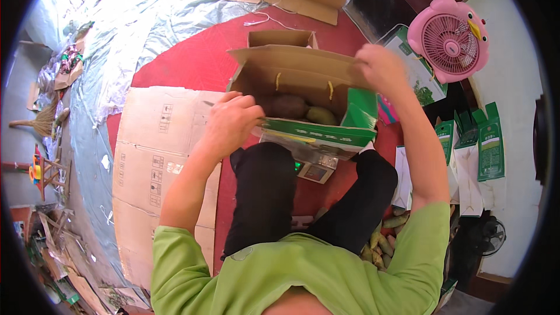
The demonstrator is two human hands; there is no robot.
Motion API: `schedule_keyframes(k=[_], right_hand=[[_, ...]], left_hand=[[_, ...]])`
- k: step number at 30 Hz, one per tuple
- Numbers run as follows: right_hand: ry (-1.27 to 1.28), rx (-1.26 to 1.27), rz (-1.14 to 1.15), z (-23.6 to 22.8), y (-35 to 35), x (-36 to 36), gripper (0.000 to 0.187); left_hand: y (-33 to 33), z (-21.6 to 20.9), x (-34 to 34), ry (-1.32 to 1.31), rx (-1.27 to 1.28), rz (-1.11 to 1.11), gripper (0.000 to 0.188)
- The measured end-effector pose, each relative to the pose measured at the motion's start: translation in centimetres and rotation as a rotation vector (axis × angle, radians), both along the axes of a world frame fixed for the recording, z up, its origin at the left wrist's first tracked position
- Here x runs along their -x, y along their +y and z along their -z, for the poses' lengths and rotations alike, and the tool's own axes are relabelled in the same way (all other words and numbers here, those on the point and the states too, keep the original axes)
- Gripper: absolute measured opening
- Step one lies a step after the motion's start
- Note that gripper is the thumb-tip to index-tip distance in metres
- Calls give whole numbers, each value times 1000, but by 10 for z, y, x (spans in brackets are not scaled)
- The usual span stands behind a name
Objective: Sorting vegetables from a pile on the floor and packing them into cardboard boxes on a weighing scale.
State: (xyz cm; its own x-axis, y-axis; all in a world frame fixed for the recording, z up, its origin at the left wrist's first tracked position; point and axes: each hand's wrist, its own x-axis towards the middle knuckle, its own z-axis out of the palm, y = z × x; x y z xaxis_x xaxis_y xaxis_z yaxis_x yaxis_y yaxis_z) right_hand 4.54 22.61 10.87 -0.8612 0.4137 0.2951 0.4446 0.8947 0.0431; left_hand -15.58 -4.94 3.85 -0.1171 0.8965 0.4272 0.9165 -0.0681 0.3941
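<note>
Green cardboard, brown inside, forms the open carton [326,133] in front of the person's knees [265,160], above a digital scale [317,172]. Brown and green produce [321,115] lies inside. The left hand [234,115] curls at its near left corner; the right hand [382,70] reaches higher, fingers bent at the raised flap's [303,59] right end. Whether either clamps down cannot be told.

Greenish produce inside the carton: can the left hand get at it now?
Probably yes: the left hand is at the rim of the open carton, and nothing lies over the greenish produce.
</note>
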Motion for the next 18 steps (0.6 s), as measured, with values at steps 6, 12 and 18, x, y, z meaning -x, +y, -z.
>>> schedule_keyframes(k=[6,12,18], right_hand=[[-38,-87,-114,-15,-54,83,9],[0,20,-260,16,-118,151,11],[26,241,-358,76,-219,215,12]], left_hand=[[-67,-6,39,-15,-78,-143,5],[-155,-18,70,134,-15,-285,3],[-263,-6,82,199,137,-439,3]])
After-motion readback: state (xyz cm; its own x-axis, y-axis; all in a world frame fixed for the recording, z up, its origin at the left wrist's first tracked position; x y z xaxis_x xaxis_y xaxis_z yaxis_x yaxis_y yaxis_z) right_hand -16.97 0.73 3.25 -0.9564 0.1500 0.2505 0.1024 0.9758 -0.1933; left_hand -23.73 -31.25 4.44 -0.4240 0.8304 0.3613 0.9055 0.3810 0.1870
